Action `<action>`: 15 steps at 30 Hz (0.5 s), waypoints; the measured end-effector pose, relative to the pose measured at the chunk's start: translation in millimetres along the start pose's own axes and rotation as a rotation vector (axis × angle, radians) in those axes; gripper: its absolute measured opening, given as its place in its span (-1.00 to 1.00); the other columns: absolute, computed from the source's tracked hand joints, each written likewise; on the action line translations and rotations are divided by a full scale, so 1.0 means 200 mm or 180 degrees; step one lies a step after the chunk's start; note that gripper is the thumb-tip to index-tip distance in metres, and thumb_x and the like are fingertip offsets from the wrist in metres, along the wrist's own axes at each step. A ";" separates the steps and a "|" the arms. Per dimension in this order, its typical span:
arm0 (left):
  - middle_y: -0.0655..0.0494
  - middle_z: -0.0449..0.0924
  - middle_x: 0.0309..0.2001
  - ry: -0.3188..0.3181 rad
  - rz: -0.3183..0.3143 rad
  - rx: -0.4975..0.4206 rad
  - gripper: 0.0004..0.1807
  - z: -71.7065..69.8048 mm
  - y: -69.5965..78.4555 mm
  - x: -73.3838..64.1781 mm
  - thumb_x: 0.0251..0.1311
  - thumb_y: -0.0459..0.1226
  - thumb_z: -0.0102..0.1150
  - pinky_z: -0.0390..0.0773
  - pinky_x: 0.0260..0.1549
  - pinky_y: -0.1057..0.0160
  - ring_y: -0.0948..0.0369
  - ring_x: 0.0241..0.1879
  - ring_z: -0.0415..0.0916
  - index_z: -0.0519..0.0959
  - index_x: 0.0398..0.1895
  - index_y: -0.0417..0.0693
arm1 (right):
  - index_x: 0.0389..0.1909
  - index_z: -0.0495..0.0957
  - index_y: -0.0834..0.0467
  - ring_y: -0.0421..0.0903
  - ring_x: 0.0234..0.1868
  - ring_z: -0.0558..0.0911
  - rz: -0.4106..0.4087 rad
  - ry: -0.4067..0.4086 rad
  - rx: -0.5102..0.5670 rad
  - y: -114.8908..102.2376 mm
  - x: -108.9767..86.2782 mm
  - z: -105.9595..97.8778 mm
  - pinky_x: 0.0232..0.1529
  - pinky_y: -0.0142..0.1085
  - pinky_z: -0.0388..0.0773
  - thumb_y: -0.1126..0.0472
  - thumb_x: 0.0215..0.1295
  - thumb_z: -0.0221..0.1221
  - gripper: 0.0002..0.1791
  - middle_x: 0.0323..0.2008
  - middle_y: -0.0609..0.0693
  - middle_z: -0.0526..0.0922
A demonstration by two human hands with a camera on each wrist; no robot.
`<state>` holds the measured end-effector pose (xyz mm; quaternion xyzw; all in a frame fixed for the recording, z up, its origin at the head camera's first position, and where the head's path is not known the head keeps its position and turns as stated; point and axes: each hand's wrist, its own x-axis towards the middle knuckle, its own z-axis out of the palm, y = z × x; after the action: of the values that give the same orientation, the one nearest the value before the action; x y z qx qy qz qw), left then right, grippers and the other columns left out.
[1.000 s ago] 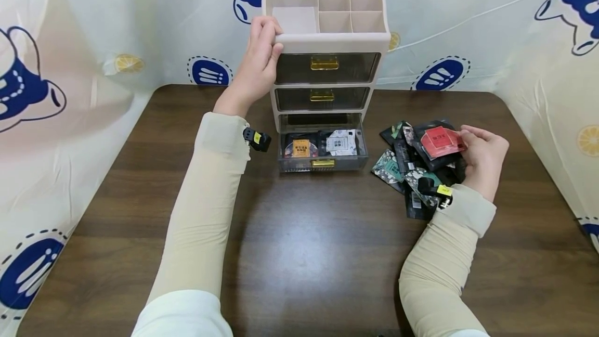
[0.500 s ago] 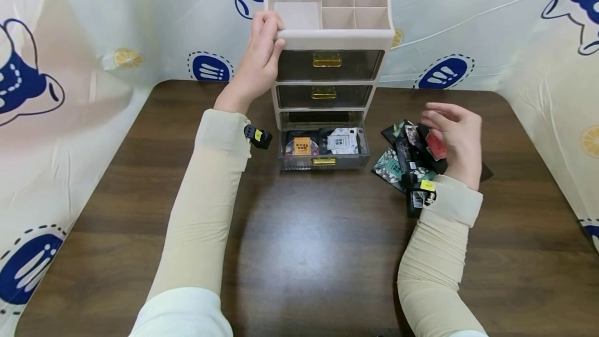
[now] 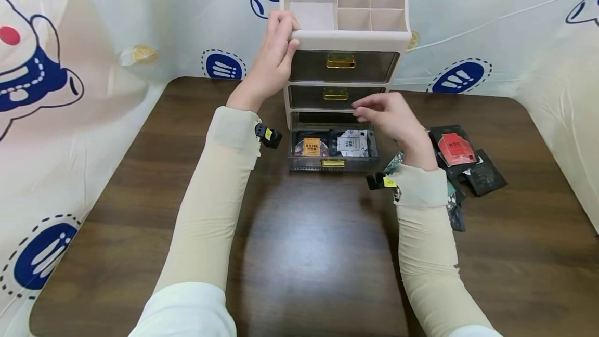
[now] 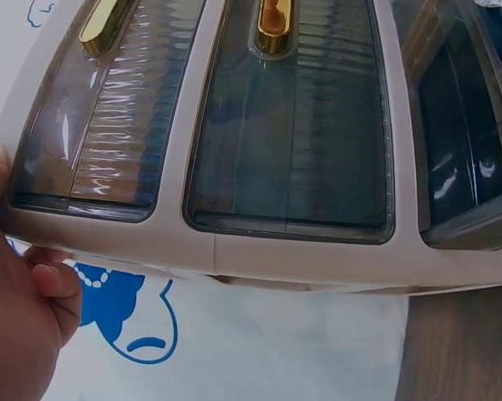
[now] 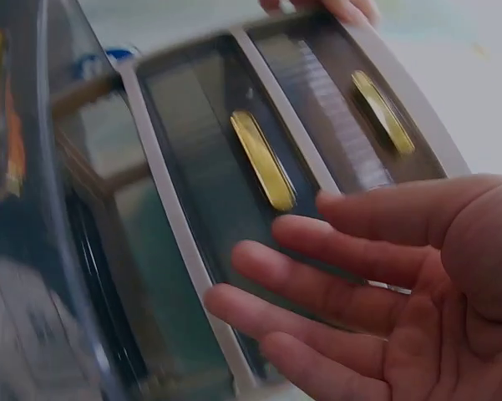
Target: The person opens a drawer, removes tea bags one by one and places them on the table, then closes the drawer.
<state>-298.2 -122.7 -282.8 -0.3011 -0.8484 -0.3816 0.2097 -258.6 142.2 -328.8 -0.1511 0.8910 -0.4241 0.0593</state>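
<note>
A cream drawer organizer (image 3: pixel 353 40) stands at the back of the table, with a divided tray on top and smoky drawers with gold handles. My left hand (image 3: pixel 273 61) grips its upper left edge, fingers over the rim and thumb at the front. The bottom drawer (image 3: pixel 306 164) is pulled out and holds a packet with an orange label (image 3: pixel 311 146) and a silver-white packet (image 3: pixel 353 143). Over that drawer's right side, in front of the middle drawer handle (image 3: pixel 336 95), hovers my right hand (image 3: pixel 398 124). Its fingers are extended and hold nothing, as the right wrist view (image 5: pixel 342 292) shows.
Right of the organizer lies a loose pile of dark packets, topped by one with a red label (image 3: pixel 456 148). A black packet (image 3: pixel 486 173) sits at the pile's right edge. My right forearm hides part of the pile. A patterned curtain (image 3: pixel 154 25) hangs behind the table.
My right hand let go of the red-labelled packet on the pile and moved left to the organizer. The left hand keeps its grip. The head view has shifted slightly.
</note>
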 end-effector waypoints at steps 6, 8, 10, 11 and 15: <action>-0.09 0.08 0.04 0.0057 0.0082 0.0012 -0.74 0.00 0.00 0.00 0.50 -0.27 -0.28 0.16 0.16 0.29 0.06 0.16 0.13 0.26 -0.08 -0.38 | 0.16 0.58 0.27 0.07 0.17 0.58 -0.0320 -0.0978 -0.0375 -0.14 0.15 0.10 0.22 -0.03 0.45 0.18 0.46 0.09 -0.63 0.15 0.22 0.63; -0.09 0.09 0.05 0.0038 0.0049 0.0002 -0.74 0.00 0.00 0.00 0.51 -0.27 -0.28 0.16 0.18 0.31 0.07 0.18 0.13 0.27 -0.07 -0.36 | 0.22 0.52 0.30 0.09 0.25 0.53 -0.0363 -0.1329 -0.0507 -0.18 0.18 0.14 0.27 0.00 0.42 0.18 0.47 0.07 -0.59 0.23 0.23 0.56; -0.08 0.08 0.06 0.0032 0.0014 -0.0024 -0.75 0.00 0.00 0.00 0.51 -0.26 -0.27 0.16 0.18 0.32 0.08 0.19 0.13 0.26 -0.08 -0.34 | 0.29 0.45 0.33 0.13 0.31 0.48 -0.0326 -0.1630 -0.0669 -0.20 0.22 0.19 0.32 0.01 0.39 0.17 0.49 0.04 -0.54 0.30 0.24 0.49; -0.09 0.09 0.06 0.0034 0.0011 -0.0017 -0.75 0.00 0.00 0.00 0.51 -0.27 -0.27 0.16 0.18 0.32 0.07 0.19 0.13 0.27 -0.07 -0.35 | 0.32 0.41 0.33 0.13 0.34 0.46 -0.0267 -0.1756 -0.0746 -0.20 0.24 0.21 0.33 0.01 0.37 0.16 0.50 0.03 -0.52 0.33 0.25 0.46; -0.08 0.10 0.07 0.0017 -0.0061 -0.0019 -0.75 0.00 0.01 0.00 0.50 -0.26 -0.25 0.17 0.18 0.34 0.09 0.18 0.15 0.27 -0.07 -0.35 | 0.39 0.30 0.36 0.16 0.41 0.36 -0.0008 -0.2075 -0.0961 -0.20 0.30 0.29 0.40 0.00 0.30 0.14 0.53 -0.02 -0.46 0.40 0.26 0.34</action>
<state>-296.8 -121.4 -282.1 -0.2926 -0.8495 -0.3870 0.2074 -293.8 55.8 -332.6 -0.2865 0.8777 -0.2173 0.3169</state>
